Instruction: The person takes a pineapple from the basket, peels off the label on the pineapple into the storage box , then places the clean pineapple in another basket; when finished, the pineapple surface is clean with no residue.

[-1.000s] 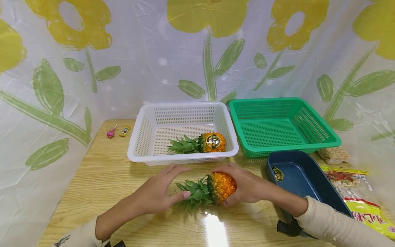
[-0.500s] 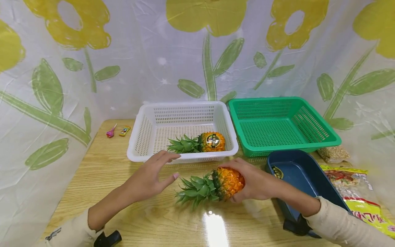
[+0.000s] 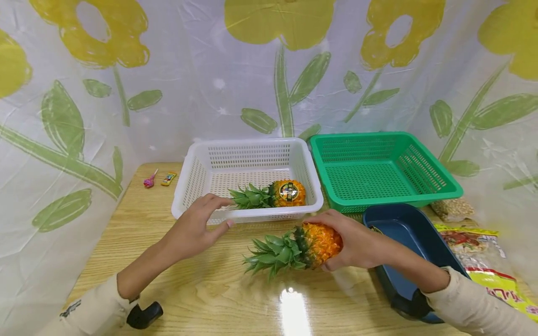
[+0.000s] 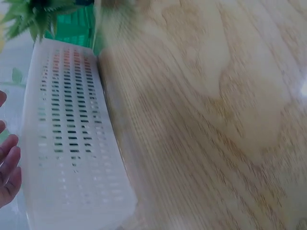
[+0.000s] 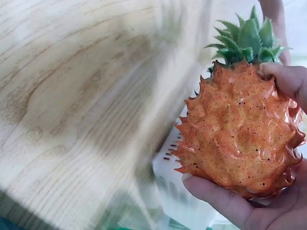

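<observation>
Both arms wear long cream-coloured sleeves (image 3: 475,305), soft knit by the look of it, pushed back a little so the wrists are bare. The left sleeve (image 3: 86,315) has a small dark printed mark near its cuff. A black, rounded device (image 3: 144,315) is strapped under the left wrist, and a similar black one (image 3: 409,305) sits under the right wrist. No rings or watch show on either bare hand

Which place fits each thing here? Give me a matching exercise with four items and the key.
Things:
1. labelled pineapple
2. unlabelled pineapple
3. green basket
4. pink lollipop

Places:
A. far left of the table, beside a small candy
B. gripped in the right hand
C. lying in the white basket
D. right of the white basket, holding nothing

Pairs: 1-C, 2-B, 3-D, 4-A
</observation>
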Motion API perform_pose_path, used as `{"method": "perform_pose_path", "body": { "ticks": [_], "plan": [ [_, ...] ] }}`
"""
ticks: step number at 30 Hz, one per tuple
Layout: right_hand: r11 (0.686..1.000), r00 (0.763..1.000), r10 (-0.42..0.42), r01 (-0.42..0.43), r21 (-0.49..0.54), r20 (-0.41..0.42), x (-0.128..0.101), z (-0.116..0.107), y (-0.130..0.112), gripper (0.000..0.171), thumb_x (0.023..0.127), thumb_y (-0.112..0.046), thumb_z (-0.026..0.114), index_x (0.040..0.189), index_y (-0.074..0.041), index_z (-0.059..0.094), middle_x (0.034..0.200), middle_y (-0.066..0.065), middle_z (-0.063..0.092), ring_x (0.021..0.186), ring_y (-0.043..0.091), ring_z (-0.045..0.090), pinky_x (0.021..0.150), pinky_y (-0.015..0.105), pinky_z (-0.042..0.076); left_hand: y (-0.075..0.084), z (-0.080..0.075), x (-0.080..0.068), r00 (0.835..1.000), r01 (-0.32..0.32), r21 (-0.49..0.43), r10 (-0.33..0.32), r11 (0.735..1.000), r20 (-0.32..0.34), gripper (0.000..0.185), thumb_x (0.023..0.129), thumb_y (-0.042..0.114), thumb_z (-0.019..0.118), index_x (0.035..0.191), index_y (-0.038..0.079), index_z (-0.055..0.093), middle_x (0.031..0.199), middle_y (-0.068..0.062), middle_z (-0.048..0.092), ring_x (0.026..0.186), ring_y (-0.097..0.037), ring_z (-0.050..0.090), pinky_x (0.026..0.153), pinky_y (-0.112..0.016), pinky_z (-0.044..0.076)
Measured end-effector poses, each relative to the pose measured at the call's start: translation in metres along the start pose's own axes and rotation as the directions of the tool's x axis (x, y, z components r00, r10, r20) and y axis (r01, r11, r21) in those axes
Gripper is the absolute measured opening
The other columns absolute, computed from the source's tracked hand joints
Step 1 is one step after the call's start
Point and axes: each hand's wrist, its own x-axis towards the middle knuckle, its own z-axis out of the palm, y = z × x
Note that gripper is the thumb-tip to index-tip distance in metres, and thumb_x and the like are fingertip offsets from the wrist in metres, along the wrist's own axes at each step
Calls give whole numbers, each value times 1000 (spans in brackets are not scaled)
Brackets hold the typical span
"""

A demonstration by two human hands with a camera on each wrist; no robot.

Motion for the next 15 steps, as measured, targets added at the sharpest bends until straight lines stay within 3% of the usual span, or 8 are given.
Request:
{"method": "perform_pose_path", "body": {
  "ticks": [7,15],
  "plan": [
    [1000,1000,2,-3,19,26,-3,-5,-2,86,75,-20,87,150,-22,44,128,13,46,97,22,55,72,29,54,-13,-1,1,994,93,6,-93,996,56,44,95,34,70,133,13,61,119,-8,62,114,-30,56,91,-52,48],
    [999,999,-32,32,11,25,-2,-11,-3,85,75,-22,87,149,-22,45,132,12,46,99,23,53,73,29,54,-21,0,3,987,119,41,-123,992,107,46,95,35,69,133,10,60,121,-9,63,110,-30,62,86,-51,52]
  ]
}}
